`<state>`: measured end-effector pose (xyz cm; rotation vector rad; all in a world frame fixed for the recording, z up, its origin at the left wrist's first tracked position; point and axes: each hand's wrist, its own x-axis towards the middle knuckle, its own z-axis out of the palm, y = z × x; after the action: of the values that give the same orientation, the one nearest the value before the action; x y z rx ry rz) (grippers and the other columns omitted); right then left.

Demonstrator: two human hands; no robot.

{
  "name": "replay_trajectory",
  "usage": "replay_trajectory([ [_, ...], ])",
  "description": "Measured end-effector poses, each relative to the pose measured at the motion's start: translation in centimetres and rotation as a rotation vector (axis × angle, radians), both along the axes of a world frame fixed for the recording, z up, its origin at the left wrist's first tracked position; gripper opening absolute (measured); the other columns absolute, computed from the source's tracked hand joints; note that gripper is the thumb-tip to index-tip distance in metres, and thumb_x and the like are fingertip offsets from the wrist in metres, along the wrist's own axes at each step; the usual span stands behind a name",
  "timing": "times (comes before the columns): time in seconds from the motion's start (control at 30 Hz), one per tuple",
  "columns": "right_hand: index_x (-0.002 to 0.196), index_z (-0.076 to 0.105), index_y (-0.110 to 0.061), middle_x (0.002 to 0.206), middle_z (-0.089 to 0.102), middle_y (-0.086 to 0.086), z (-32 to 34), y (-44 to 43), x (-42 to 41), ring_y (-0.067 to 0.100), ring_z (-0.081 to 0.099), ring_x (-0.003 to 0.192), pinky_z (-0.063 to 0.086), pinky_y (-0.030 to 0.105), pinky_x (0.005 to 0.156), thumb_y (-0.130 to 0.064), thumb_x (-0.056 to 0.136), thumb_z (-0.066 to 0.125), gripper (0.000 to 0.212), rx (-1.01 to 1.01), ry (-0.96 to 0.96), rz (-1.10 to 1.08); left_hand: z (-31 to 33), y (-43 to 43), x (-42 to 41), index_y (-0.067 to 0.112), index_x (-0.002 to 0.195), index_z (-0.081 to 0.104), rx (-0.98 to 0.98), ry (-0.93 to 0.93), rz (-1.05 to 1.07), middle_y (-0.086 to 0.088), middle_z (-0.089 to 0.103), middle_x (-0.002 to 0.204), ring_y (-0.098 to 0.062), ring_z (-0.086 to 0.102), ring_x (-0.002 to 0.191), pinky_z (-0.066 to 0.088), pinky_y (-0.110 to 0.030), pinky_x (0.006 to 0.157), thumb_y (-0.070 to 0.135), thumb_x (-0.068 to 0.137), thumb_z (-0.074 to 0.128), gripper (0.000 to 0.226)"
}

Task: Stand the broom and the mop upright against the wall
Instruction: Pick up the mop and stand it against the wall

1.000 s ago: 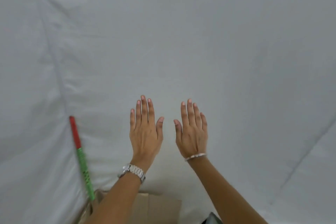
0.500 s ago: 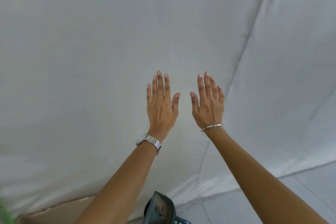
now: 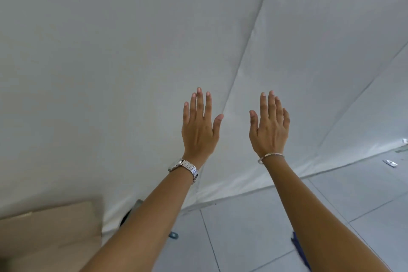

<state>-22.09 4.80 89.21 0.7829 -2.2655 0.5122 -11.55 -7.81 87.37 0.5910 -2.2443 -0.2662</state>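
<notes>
My left hand [image 3: 198,128], with a metal watch at the wrist, and my right hand [image 3: 269,130], with a thin bangle, are both raised in front of the white cloth-covered wall [image 3: 110,73]. Their fingers are spread and nothing is in either. A thin blue strip [image 3: 298,247], perhaps part of the mop or broom, shows beside my right forearm near the floor; I cannot tell what it is. No broom handle is in view.
A brown cardboard box [image 3: 48,234] stands at the lower left against the wall. A dark object [image 3: 130,212] is partly hidden behind my left forearm. Pale floor tiles [image 3: 254,227] fill the lower right, with small scraps [image 3: 390,163] at the far right.
The view has swung right and down: the red and green handle left the frame, more floor tiles show, and my hands have drifted slightly apart, still empty.
</notes>
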Motion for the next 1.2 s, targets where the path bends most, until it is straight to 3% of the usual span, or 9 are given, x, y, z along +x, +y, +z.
replay_trajectory([
  [0.2,0.143,0.017,-0.020,0.152,0.027,0.009,-9.3,0.4,-7.8,0.026,0.026,0.139,0.022,0.044,0.111,-0.041,0.096,0.022,0.051,0.060,-0.091,0.129,-8.3,1.8,-6.9,0.013,0.148,0.005,0.074,-0.161,0.132,-0.012,0.003,0.159,-0.022,0.001,0.146,-0.007,-0.035,0.117,0.046,0.096,0.015,0.063],
  [0.33,0.141,0.026,-0.019,0.150,0.032,0.009,-18.3,-0.3,-9.4,0.025,0.030,0.137,0.025,0.043,0.109,-0.037,0.096,0.026,0.048,0.036,-0.221,0.246,-16.9,1.9,-7.6,0.014,0.149,0.003,0.115,-0.296,0.220,-0.011,0.003,0.159,-0.023,0.002,0.146,-0.001,-0.039,0.118,0.049,0.096,0.017,0.065],
  [0.47,0.140,0.028,-0.020,0.149,0.034,0.009,-28.8,-0.3,-9.2,0.025,0.032,0.136,0.028,0.043,0.108,-0.040,0.094,0.028,0.051,0.155,-0.331,0.379,-27.4,2.2,-6.3,0.014,0.149,0.002,0.221,-0.402,0.261,-0.010,0.001,0.159,-0.022,-0.001,0.146,0.002,-0.042,0.119,0.053,0.095,0.016,0.068],
  [0.73,0.139,0.029,-0.021,0.146,0.039,0.010,-56.1,1.6,-6.0,0.027,0.038,0.133,0.035,0.045,0.103,-0.046,0.092,0.023,0.053,0.415,-0.591,0.477,-55.0,5.6,-2.3,0.009,0.146,0.021,0.436,-0.609,0.397,-0.015,0.023,0.155,-0.029,0.017,0.144,0.009,-0.044,0.117,0.052,0.094,0.022,0.068],
  [0.87,0.139,0.030,-0.021,0.145,0.041,0.011,-68.9,2.7,-3.1,0.029,0.041,0.130,0.038,0.046,0.100,-0.045,0.093,0.026,0.052,0.496,-0.682,0.501,-67.9,7.4,-0.2,0.009,0.147,0.019,0.511,-0.705,0.467,-0.014,0.019,0.156,-0.028,0.014,0.145,0.004,-0.044,0.118,0.054,0.092,0.020,0.071],
  [1.03,0.139,0.029,-0.021,0.144,0.041,0.012,-81.7,4.3,-0.1,0.031,0.042,0.130,0.038,0.047,0.100,-0.046,0.092,0.027,0.053,0.593,-0.768,0.508,-80.7,8.6,3.2,0.011,0.148,0.012,0.557,-0.779,0.545,-0.014,0.013,0.157,-0.028,0.010,0.145,0.000,-0.042,0.117,0.057,0.092,0.017,0.073],
  [1.2,0.140,0.028,-0.021,0.146,0.038,0.011,-89.3,5.6,2.9,0.031,0.039,0.131,0.036,0.048,0.102,-0.047,0.093,0.030,0.054,0.660,-0.844,0.522,-88.2,10.5,6.5,0.013,0.149,0.005,0.739,-0.791,0.693,-0.013,0.004,0.159,-0.027,0.003,0.146,0.000,-0.044,0.117,0.058,0.092,0.022,0.074],
])
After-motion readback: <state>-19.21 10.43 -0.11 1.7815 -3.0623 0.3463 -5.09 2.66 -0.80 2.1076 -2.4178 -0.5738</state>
